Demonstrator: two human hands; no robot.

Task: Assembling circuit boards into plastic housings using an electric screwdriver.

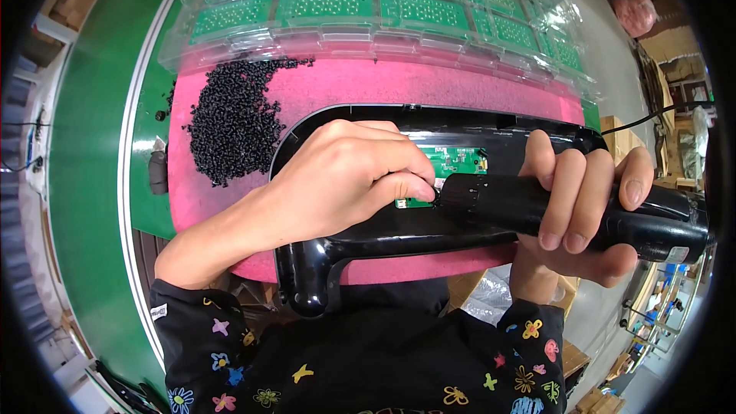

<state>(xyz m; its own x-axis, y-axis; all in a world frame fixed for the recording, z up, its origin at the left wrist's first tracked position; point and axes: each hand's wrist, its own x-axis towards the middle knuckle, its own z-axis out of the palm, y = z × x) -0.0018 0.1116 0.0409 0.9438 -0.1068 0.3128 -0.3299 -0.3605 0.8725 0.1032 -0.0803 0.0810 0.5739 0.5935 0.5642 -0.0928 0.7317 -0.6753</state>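
Black flower-print sleeves (pixel 230 337) sit closest at 6 o'clock. My right hand (pixel 583 207) wraps closed around a black electric screwdriver (pixel 537 211), its tip pointing toward 9 o'clock at a small green circuit board (pixel 452 162) inside a glossy black plastic housing (pixel 383 241) on a pink foam mat (pixel 368 88). My left hand (pixel 345 176) pinches shut at the tip, probably on a screw, hidden. Risk: bit slips, gouging board or fingertips; screw drops. Loose black screw pile (pixel 234 119) lies at 10 o'clock, clear trays of green boards (pixel 345 0) at 12.
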